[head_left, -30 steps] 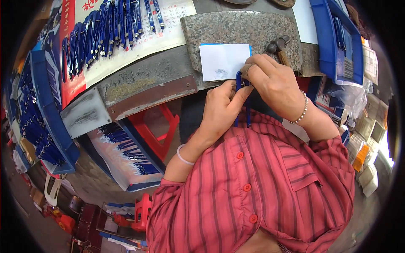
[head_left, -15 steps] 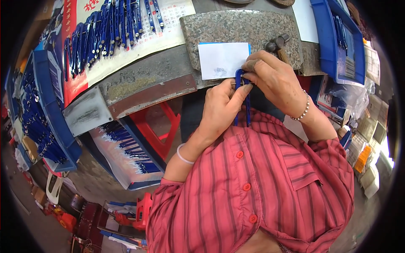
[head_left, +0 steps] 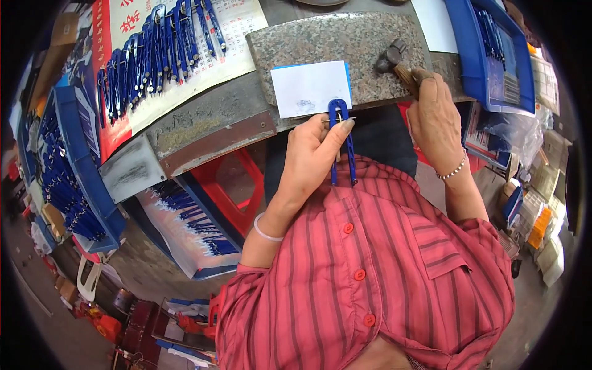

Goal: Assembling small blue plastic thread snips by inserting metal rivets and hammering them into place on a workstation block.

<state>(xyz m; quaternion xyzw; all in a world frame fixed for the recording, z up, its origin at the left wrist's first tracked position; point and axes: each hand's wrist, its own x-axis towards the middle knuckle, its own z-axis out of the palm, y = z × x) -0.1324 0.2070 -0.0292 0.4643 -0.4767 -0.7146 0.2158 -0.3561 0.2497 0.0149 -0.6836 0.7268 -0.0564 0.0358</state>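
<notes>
My left hand (head_left: 314, 148) is closed on a blue U-shaped piece with two long legs (head_left: 351, 151). Its rounded top lies at the lower edge of a white pad (head_left: 311, 86), and the legs hang toward my shirt. A thin metal pin (head_left: 350, 118) passes crosswise through the piece near my thumb. Over to the right, my right hand (head_left: 436, 120) has its fingers at the wooden handle of a hammer (head_left: 404, 78), apparently gripping it; the handle's end is hidden by the hand. The hammer head (head_left: 390, 57) rests on a speckled stone slab (head_left: 333, 40).
Rows of similar blue pieces (head_left: 166, 46) lie on a printed sheet at the far left. Blue trays (head_left: 92, 179) holding more stand at the left, below the bench, and at the far right is another blue tray (head_left: 468, 68). A red stool (head_left: 237, 197) stands under the bench.
My right hand has left the blue piece and moved right to the hammer's handle. My left hand still holds the piece, whose rounded top is now uncovered.
</notes>
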